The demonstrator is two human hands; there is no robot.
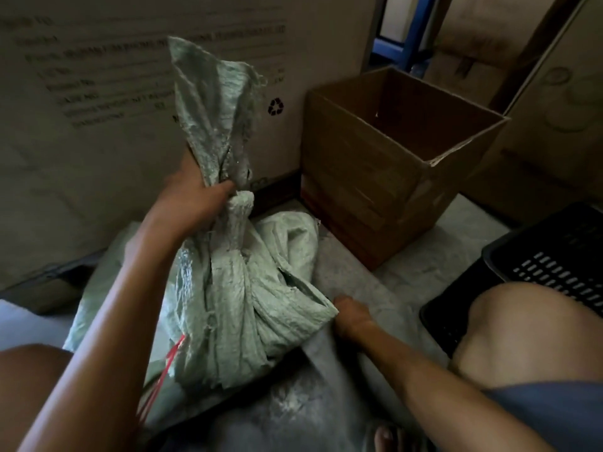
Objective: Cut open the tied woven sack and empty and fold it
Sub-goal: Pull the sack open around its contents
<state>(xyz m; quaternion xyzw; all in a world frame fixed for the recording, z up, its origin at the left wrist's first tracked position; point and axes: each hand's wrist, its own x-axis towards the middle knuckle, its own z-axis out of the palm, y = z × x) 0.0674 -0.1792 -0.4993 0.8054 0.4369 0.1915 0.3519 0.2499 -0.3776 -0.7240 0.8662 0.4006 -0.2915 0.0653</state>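
A pale green woven sack (228, 298) stands in front of me, its neck twisted tight and its loose top (212, 109) sticking up. My left hand (192, 197) is closed around the twisted neck, holding it upright. Lower right, my right hand (350, 316) grips a fold of the sack's body near the floor. A red string (166, 367) hangs from the sack's lower left side. No cutting tool shows in either hand.
An open, empty cardboard box (385, 177) stands to the right of the sack. A large printed carton (98, 125) forms a wall behind. A black plastic basket (538, 265) sits at the right by my knee (528, 334). More pale sacking (408, 272) covers the floor.
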